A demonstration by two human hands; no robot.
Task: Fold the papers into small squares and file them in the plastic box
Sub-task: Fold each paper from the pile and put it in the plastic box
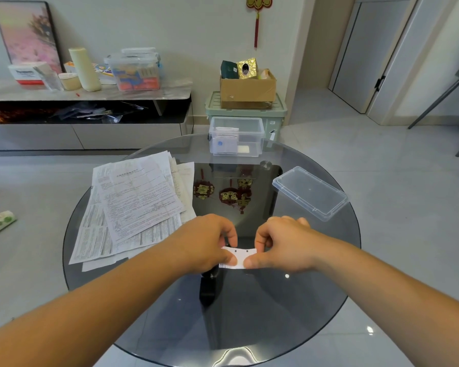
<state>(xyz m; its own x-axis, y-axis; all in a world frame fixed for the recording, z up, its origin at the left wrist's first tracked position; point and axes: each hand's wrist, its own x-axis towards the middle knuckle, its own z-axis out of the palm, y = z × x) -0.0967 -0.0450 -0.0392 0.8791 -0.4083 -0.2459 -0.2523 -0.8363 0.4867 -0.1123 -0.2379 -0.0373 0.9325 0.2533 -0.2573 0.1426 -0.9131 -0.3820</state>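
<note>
Two hands on one folded paper [237, 256], lower centre of frame, over the round glass worktop [276, 300].

Left hand [210, 242] grip: thumb and fingers pinching the left end of the paper. Right hand [281, 245] grip: same pinch on the right end, thumb on the near edge. The paper is a short white strip with two small dark marks along its top edge. It may be resting on the glass or held just above it; this angle doesn't settle it.

Paper stack [135, 202]: left of centre, printed sheets loosely fanned, lying flat. The left forearm crosses its lower right corner.

Plastic box [236, 136]: clear, upper centre, at the far edge of the worktop, top open. White folded squares stand packed at its left end, and the front one has a blue mark. The right part is mostly bare, with one pale piece on the bottom.

Lid [310, 192]: clear, lying flat right of centre, well apart from the plastic box.

Red-and-gold ornaments [224, 193] show in the glass at centre.

Behind the worktop, a cardboard box [247, 88] sits on a pale green bin [274, 115]. A cluttered sideboard [90, 94] is upper left, and a tissue pack [0, 221] lies on the floor at far left.
</note>
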